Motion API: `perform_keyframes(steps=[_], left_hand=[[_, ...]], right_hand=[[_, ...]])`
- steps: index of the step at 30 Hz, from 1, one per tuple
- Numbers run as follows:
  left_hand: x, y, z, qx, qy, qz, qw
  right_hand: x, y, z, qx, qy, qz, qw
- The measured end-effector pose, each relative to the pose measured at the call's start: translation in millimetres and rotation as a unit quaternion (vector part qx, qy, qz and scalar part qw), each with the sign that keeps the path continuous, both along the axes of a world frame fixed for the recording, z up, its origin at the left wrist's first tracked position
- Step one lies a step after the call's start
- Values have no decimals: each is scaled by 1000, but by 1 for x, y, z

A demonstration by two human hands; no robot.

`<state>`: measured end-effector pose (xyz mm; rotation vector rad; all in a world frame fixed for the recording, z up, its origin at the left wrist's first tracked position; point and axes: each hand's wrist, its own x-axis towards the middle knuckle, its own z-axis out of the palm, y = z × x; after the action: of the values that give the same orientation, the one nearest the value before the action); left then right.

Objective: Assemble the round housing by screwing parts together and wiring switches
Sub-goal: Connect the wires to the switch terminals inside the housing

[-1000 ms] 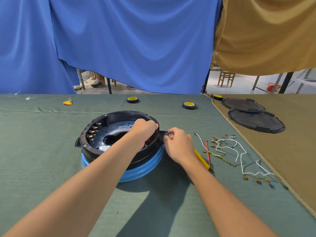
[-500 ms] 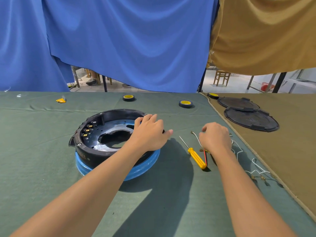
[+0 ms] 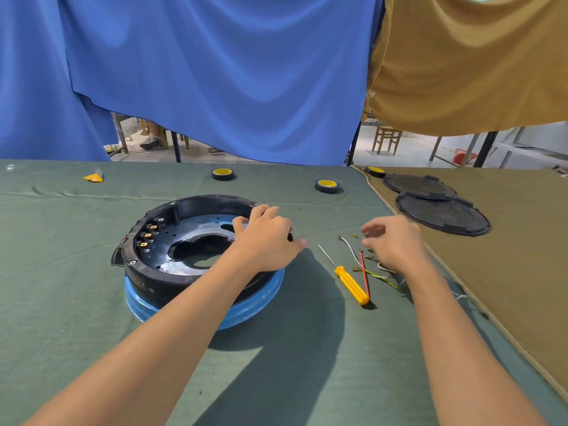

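Black housing [image 3: 159, 281] | left hand [image 3: 267, 241] stays on rim | right hand [image 3: 396, 244] moved to wires [image 3: 364, 272]

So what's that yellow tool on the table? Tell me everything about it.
It is a screwdriver: yellow plastic-looking handle, thin metal shaft. It lies flat on the green cloth beside the round housing, tip pointing away from the person. A red wire lies along its handle. No hand touches it.
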<state>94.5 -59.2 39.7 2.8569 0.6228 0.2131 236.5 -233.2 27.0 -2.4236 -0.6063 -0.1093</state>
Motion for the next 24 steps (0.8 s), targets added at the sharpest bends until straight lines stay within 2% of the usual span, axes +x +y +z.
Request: perform_keyframes(steps=[3, 7, 11, 14, 17, 19, 21, 24], left_hand=[[-2, -1, 2, -11, -19, 0, 1000], [-4, -2, 5, -41, -86, -1, 995], [-10, -4, 11, -148, -160, -38, 975], [-17, -5, 16, -210, -202, -58, 955], [-18, -6, 16, -177, -189, -42, 965], [-17, -6, 15, -149, -156, -43, 975], [-16, -6, 14, -101, -130, -57, 985], [-14, -5, 13, -67, -105, -78, 989]], right_hand=[[-11, 1, 12, 61, -47, 54, 996], [-32, 7, 25, 148, -102, 112, 977], [-60, 19, 34, 208, -144, 176, 951], [-75, 30, 31, 214, -96, 238, 943], [-75, 32, 30, 198, 35, 282, 938], [-62, 26, 31, 239, 49, 238, 940], [-42, 15, 30, 261, 1, 133, 956], [-11, -8, 18, 149, -47, -44, 987]])
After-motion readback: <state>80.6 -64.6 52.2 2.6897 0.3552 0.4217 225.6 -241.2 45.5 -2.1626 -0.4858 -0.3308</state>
